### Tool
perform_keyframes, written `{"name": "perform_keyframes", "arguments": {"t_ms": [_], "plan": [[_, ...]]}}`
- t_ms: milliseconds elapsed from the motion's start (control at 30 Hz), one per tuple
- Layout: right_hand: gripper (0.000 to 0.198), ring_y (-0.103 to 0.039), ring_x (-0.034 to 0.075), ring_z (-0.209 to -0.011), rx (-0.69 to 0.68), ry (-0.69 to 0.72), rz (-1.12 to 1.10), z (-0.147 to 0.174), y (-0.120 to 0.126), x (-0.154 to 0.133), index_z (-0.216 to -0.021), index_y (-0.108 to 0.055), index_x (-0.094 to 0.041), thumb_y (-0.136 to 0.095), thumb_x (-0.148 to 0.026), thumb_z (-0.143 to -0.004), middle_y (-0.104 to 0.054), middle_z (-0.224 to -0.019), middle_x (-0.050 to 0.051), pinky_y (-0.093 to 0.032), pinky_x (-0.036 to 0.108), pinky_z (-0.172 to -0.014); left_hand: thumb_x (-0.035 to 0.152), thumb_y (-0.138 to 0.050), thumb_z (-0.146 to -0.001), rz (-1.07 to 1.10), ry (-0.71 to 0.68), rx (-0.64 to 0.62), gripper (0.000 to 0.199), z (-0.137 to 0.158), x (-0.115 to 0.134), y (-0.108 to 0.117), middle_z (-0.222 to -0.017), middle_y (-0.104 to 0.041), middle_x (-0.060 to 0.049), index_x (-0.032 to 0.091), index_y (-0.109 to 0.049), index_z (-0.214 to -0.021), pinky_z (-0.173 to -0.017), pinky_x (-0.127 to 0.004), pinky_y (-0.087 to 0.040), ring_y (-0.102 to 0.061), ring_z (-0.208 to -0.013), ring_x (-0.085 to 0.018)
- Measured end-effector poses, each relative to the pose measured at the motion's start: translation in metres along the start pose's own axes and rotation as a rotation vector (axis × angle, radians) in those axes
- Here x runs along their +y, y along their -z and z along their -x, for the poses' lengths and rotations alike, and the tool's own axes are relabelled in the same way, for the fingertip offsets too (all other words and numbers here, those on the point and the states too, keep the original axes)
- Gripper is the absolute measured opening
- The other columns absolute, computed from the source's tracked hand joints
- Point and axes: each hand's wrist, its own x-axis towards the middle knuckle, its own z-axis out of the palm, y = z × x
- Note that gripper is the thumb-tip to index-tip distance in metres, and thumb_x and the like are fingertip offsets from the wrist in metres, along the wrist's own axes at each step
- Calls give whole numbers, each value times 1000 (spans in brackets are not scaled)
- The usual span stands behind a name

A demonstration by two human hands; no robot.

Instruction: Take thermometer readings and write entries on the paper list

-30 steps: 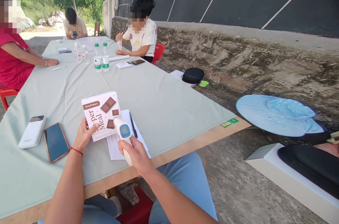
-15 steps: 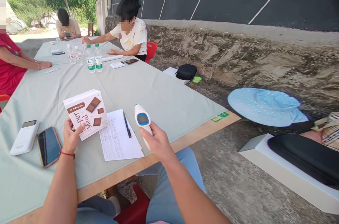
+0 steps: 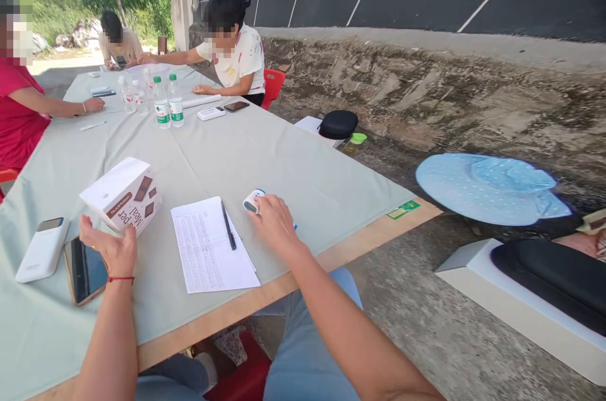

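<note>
A white carton box (image 3: 135, 205) with brown chocolate pictures stands at the left of the table, tilted toward me. Just in front of it my left hand (image 3: 111, 248) is open, fingers and thumb apart near the box's lower edge. Whether they touch the box is hard to tell. My right hand (image 3: 274, 224) is closed over a white and blue infrared thermometer (image 3: 253, 200) lying on the table, hiding most of its body. Between my hands lie written sheets of paper (image 3: 208, 256) with a black pen (image 3: 228, 224) on them.
A smartphone (image 3: 88, 271) lies partly behind my left hand, beside a white power bank (image 3: 42, 249). Several water bottles (image 3: 161, 107) stand farther back. People sit around the cloth-covered table (image 3: 322, 199). A blue sun hat (image 3: 487, 189) and a white box (image 3: 521, 319) are at right.
The box has moved left and turned, and my left hand has opened from it. My right hand has lowered the thermometer from upright to lying on the table.
</note>
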Motion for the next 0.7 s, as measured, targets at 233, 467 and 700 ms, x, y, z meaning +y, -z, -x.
{"name": "perform_keyframes", "arguments": {"t_ms": [233, 467, 700], "plan": [[23, -63, 27, -82, -279, 83, -20, -18, -14, -56, -109, -60, -15, -53, -20, -88, -69, -93, 14, -39, 33, -70, 26, -69, -64, -162, -285, 256, 81, 16, 36, -7, -137, -30, -20, 16, -33, -135, -110, -58, -26, -28, -133, -38], [39, -56, 17, -72, -24, 48, -743, -27, -47, -40, -118, -58, -19, -41, -28, -84, -60, -76, 0, -43, 29, -71, 29, -62, -79, -72, -380, -544, 46, 39, 48, -31, -125, -56, -13, 24, -54, -124, -103, -52, -33, -49, -119, -33], [50, -56, 17, -84, 73, 42, -1179, -26, -66, -45, -119, -51, -19, -56, -39, -73, -58, -91, 4, -47, 31, -77, 49, -66, -78, -149, -342, -890, 57, 52, 30, -42, -142, -49, -15, 27, -55, -129, -105, -60, -25, -35, -134, -41]]}}
